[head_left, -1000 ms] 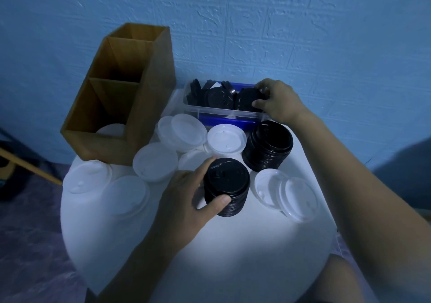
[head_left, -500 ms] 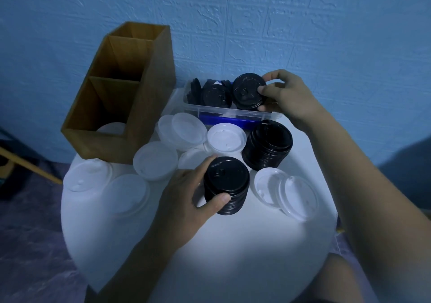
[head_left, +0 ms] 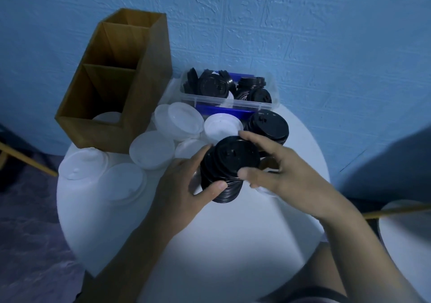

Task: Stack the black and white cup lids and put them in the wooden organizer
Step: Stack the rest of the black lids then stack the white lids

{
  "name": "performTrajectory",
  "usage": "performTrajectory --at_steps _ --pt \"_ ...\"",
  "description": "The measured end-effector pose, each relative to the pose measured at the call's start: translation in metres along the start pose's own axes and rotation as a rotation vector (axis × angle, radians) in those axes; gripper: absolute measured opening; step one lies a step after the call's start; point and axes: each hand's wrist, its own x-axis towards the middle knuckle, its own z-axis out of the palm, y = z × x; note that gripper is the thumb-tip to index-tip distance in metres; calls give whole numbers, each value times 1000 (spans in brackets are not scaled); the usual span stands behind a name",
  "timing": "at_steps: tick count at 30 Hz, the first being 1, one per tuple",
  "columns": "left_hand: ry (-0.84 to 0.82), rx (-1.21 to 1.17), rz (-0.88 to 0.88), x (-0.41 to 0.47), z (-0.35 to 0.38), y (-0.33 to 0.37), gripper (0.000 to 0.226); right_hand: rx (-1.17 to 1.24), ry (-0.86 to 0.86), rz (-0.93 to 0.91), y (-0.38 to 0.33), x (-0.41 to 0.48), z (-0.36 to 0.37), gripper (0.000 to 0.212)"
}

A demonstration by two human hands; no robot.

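Moved: right hand has brought a black lid from the plastic bin to the black stack.
Right hand: pinches that lid's rim.
Left hand: grips the stack on the table.

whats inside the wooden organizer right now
The wooden organizer has a white lid low in its nearest compartment. The two compartments behind show only bare walls; their floors are hidden by the dividers.

left hand grips the black lid stack while right hand pinches the top black lid.
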Motion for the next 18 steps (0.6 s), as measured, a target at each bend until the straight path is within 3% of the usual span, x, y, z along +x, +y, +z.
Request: performTrajectory --at_steps 3,9,14,18 --pt "31 2 35 0 1 -2 69 -135 -11 -12 3 -3 8 67" --pt "-37 -59 6 -2 -2 3 73 -204 41 -43 -1 3 12 54" --pt "-86 -33 -10 -2 -3 4 85 -346 -25 -95 -2 8 11 71" --pt "-86 -26 -12 -2 -6 9 72 -457 -42 -100 -5 14 13 90"
